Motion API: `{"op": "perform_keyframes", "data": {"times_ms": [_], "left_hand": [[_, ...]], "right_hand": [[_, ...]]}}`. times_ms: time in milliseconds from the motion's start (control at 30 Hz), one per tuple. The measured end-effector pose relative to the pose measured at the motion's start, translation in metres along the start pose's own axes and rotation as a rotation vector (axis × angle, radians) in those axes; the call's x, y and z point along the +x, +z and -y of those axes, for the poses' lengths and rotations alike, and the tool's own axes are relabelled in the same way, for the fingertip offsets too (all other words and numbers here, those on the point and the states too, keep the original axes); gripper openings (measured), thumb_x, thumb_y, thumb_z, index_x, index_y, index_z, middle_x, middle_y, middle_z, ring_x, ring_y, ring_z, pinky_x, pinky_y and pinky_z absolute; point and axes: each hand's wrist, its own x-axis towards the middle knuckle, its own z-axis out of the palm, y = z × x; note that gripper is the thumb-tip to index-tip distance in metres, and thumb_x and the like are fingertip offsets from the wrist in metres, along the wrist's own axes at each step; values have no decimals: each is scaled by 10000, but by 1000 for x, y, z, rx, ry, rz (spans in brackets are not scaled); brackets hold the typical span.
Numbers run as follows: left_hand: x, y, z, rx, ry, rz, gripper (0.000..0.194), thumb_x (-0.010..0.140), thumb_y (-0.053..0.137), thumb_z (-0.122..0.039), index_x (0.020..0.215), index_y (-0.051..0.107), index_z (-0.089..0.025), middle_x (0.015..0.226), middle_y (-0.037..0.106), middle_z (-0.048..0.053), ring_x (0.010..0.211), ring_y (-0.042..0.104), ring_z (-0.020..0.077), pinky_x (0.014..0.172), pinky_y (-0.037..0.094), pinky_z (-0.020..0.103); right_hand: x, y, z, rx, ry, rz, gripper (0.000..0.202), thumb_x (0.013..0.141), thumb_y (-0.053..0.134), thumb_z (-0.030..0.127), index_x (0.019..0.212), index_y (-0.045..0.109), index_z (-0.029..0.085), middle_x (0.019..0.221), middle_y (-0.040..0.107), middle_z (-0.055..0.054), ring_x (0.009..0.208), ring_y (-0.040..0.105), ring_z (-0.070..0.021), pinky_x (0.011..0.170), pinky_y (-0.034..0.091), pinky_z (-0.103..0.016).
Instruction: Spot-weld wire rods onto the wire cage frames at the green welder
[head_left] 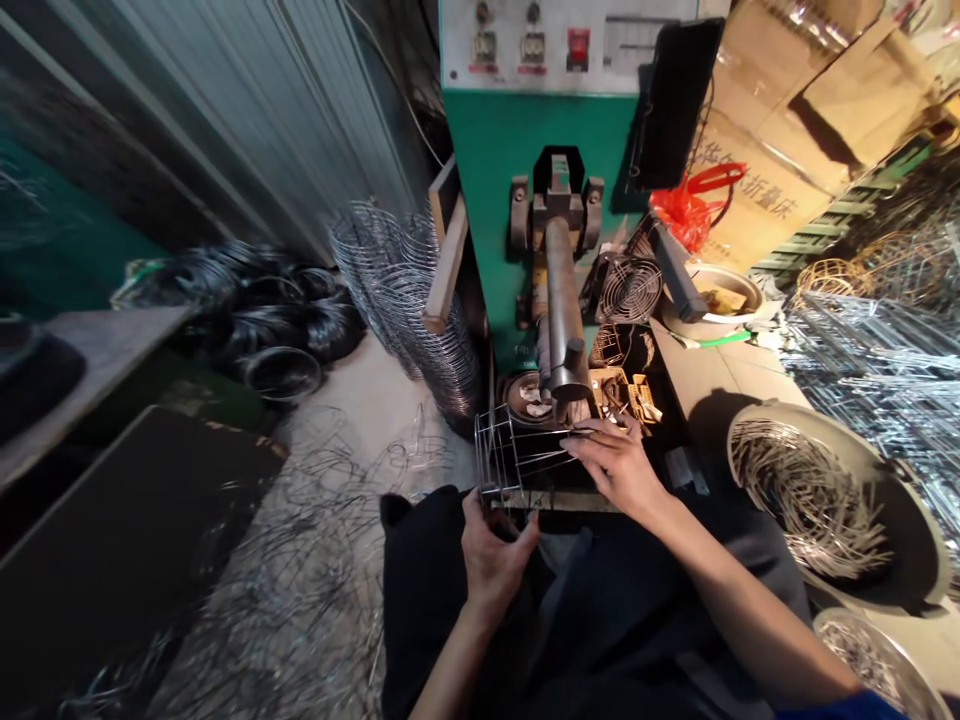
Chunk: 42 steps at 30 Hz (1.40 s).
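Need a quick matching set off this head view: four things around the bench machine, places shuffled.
1. Wire frame
2. Red plastic bag
3. Dark wire coils
4. Short wire pieces

A. Inside the wide basin
B. Held between the left hand and right hand
C. Left of the green machine, past the tall stack of wire rings
D. Right of the machine, by the cardboard box

Pairs: 1-B, 2-D, 3-C, 4-A
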Motion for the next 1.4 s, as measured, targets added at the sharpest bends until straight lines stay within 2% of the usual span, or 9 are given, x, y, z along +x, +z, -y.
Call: {"op": "perform_keyframes", "data": {"times_ms": [167,333,667,867,1233,1400], "left_hand": [[7,0,0,-12,-7,-35,570,681,782,-433,1103,477,-201,888,669,41,633,636,176,627,536,312],[13,-3,0,-44,-22,3,530,686,781,-446,1055,495,-195,845,660,29,581,613,156,567,512,286],[16,-4,1,-27,-7,-18,539,675,781,-449,1050,495,-187,821,659,19,571,610,157,556,509,283],[14,-4,5,-55,-30,32,554,703,773,-424,1104,467,-194,850,654,11,530,582,132,533,501,271],[23,1,5,-41,-7,-9,580,691,771,-397,1137,468,-185,898,656,26,557,609,134,565,525,278],[23,-3,4,-22,-22,14,597,689,786,-395,1147,458,-197,909,653,19,559,606,125,554,519,263]], "right_hand": [[10,-1,1,11,-22,-3,261,972,519,194,1143,689,293,1095,749,-54,1189,595,-230,1082,212,-488],[18,-7,5,17,-45,-13,233,976,519,200,1100,702,277,1080,754,-53,1154,612,-227,1055,231,-471],[15,-2,2,4,-79,-66,229,973,532,178,1115,689,266,1047,760,-40,1144,611,-210,1050,226,-446],[15,-4,5,-20,-98,-90,238,974,531,169,1134,677,267,992,764,-26,1126,612,-205,1040,226,-441],[19,1,2,-16,-106,-113,231,974,549,179,1150,667,271,1086,754,-29,1155,613,-207,1026,242,-436],[20,-1,5,-10,-12,-168,122,971,583,254,1052,672,240,1029,758,-32,1078,647,-202,1012,283,-408]]}}
